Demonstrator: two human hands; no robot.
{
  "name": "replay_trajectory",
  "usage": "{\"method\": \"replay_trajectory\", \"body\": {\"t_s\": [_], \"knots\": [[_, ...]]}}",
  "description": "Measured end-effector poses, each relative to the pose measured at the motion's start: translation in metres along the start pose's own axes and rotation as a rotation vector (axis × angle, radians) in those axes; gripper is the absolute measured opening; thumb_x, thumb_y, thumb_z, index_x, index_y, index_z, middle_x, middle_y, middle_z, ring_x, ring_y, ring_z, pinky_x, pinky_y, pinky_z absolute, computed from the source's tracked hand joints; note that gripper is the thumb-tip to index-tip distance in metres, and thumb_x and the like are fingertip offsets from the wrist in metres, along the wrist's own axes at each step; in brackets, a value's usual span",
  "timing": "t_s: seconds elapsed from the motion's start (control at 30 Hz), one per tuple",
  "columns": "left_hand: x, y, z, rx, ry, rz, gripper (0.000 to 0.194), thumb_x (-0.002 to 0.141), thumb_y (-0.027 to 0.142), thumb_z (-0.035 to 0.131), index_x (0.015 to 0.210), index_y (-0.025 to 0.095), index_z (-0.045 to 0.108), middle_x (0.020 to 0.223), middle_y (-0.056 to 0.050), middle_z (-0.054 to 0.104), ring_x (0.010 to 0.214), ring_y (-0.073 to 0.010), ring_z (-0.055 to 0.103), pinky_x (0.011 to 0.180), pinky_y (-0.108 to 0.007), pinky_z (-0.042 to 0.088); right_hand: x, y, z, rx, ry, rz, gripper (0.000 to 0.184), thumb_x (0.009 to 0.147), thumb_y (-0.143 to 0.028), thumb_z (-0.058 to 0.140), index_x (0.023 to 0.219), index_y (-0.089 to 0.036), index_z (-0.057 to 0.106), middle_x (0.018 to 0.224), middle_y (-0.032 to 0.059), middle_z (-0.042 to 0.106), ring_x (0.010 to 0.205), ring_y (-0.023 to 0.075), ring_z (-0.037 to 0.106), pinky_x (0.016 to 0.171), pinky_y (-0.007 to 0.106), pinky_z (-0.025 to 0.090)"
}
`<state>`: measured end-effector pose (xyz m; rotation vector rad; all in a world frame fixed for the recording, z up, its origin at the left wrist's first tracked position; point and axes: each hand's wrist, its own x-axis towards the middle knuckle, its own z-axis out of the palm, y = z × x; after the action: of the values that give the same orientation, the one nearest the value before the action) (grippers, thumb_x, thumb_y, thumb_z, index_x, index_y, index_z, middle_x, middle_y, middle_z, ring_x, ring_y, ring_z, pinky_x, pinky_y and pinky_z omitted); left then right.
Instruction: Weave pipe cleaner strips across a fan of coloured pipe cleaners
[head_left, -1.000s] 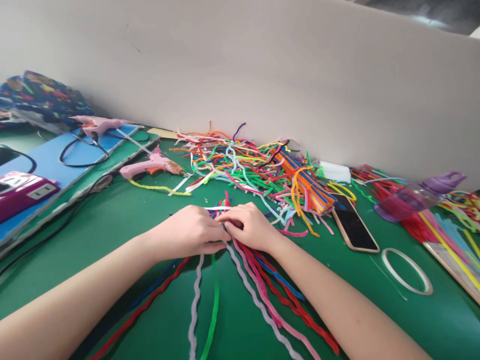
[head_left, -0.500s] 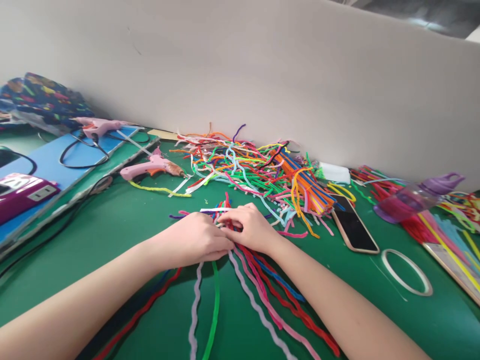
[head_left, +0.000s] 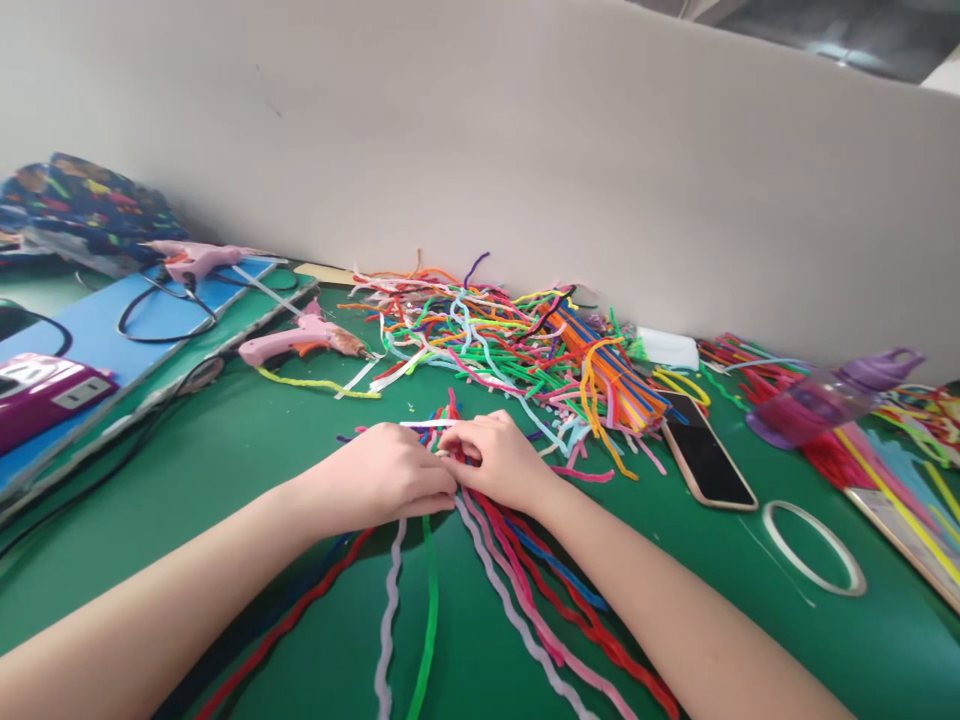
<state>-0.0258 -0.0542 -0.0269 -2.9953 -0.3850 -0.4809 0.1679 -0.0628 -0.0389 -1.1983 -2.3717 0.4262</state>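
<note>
My left hand (head_left: 391, 472) and my right hand (head_left: 501, 462) meet at the middle of the green table, fingers closed on the woven part of some pipe cleaners. Long loose ends fan toward me: a lavender pipe cleaner (head_left: 386, 620), a green pipe cleaner (head_left: 430, 620), a red pipe cleaner (head_left: 289, 622) on the left, and a pink pipe cleaner (head_left: 529, 590) on the right, among red and blue ones. Just beyond my fingers, short coloured ends and a white strip (head_left: 424, 424) stick out. My fingers hide the exact crossing they pinch.
Behind lies a heap of pipe cleaners (head_left: 480, 340). A pink glue gun (head_left: 304, 340) rests at the left, near a blue board (head_left: 97, 315) and a purple power strip (head_left: 56, 390). On the right are a phone (head_left: 709, 455), a tape ring (head_left: 855, 580) and a purple bottle (head_left: 832, 400).
Both hands stay at the weave, with only slight finger movement. My left hand has shifted a little leftward, and the red end on the left has moved slightly right.
</note>
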Motion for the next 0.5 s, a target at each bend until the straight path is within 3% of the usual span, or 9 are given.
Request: {"method": "replay_trajectory", "body": {"t_s": [0.23,0.5], "knots": [[-0.007,-0.016,-0.006,-0.001,-0.025,-0.062,0.024,0.091,0.033,0.052,0.072,0.022,0.063,0.059,0.004,0.063,0.051,-0.0108,0.051,0.055,-0.029,0.029,0.0,0.0,0.001,0.015,0.026,0.022,0.008,0.077,-0.02,0.063,0.085,-0.018,0.065,0.061,-0.0064,0.051,0.063,0.0105,0.049,0.076,0.026,0.031],[-0.012,-0.023,-0.009,-0.032,-0.102,-0.178,0.011,0.085,0.031,0.06,0.079,0.027,0.069,0.066,0.006,0.069,0.055,-0.011,0.056,0.056,-0.027,0.03,-0.001,0.0,0.002,0.004,0.037,0.025,0.013,0.075,-0.016,0.061,0.087,-0.018,0.066,0.059,-0.0067,0.049,0.062,0.0107,0.049,0.075,0.025,0.031]]}}
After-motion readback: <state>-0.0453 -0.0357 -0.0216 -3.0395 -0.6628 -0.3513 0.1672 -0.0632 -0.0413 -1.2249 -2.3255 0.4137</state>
